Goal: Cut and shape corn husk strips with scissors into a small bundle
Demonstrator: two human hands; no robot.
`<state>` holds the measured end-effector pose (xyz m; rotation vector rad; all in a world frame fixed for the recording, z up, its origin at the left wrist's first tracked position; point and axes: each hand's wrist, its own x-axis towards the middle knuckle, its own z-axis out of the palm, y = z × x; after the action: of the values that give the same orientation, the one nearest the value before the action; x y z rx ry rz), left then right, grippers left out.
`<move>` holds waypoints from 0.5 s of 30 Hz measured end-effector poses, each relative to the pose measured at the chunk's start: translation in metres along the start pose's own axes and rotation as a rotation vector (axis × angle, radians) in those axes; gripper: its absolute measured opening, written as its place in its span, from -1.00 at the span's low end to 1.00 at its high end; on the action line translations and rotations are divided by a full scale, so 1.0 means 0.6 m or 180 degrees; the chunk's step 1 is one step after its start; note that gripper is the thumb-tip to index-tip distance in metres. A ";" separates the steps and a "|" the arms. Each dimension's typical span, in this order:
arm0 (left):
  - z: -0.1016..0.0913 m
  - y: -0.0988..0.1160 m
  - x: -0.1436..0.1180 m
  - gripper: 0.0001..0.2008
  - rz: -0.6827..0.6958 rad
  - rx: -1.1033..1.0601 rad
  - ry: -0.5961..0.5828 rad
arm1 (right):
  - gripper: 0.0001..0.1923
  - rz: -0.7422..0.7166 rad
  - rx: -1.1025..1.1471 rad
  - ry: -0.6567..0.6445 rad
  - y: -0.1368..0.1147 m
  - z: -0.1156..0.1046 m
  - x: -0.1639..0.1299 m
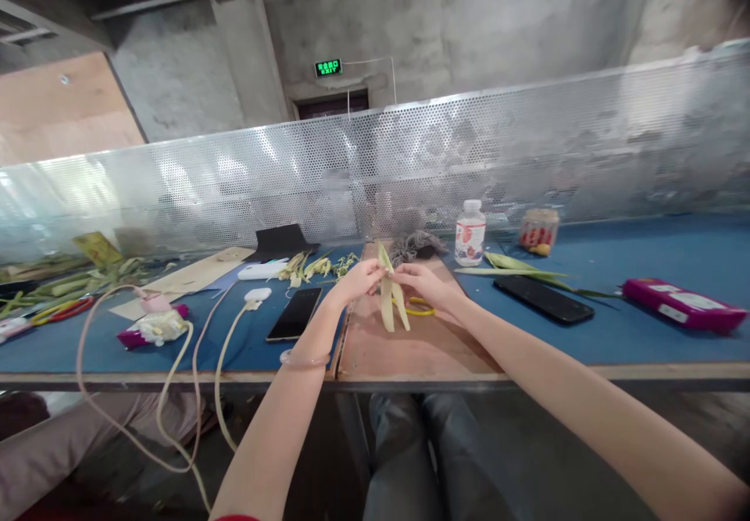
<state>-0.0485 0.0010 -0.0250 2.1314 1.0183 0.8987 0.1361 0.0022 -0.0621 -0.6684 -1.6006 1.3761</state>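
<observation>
My left hand (362, 279) and my right hand (423, 283) both pinch a pale yellow-green leaf strip (389, 302) above a brown wooden board (410, 345) on the blue table (644, 326). The strip is folded, with two ends hanging down between my hands. A yellow-handled pair of scissors (420, 309) lies on the board just under my right hand. A clear bangle (305, 360) sits on my left wrist.
A black phone (294, 313) lies left of the board, another phone (542, 299) to the right beside green leaves (527, 269). A white bottle (469, 233), a jar (538, 230), a pink packet (683, 304), cut leaf pieces (316, 265) and white cables (176, 365) surround them. A perforated metal screen (410, 162) backs the table.
</observation>
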 end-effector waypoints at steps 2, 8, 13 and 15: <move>0.000 -0.004 0.001 -0.76 0.0006 -0.0047 -0.0053 | -0.68 -0.0014 0.0090 0.0027 -0.002 0.000 -0.001; 0.001 -0.004 0.001 -0.72 0.0044 -0.0235 -0.0243 | -0.69 0.0032 0.0450 0.0065 -0.002 -0.001 0.004; 0.004 0.000 0.001 -0.69 0.0013 -0.0378 -0.0313 | -0.67 0.0025 0.0722 0.0005 -0.005 0.001 0.008; 0.005 0.002 0.000 -0.69 -0.0027 -0.0402 -0.0317 | -0.66 0.0017 0.0794 -0.0012 -0.006 0.000 0.009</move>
<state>-0.0456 -0.0001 -0.0260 2.0433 0.8965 0.8223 0.1340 0.0059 -0.0572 -0.5207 -1.3999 1.5496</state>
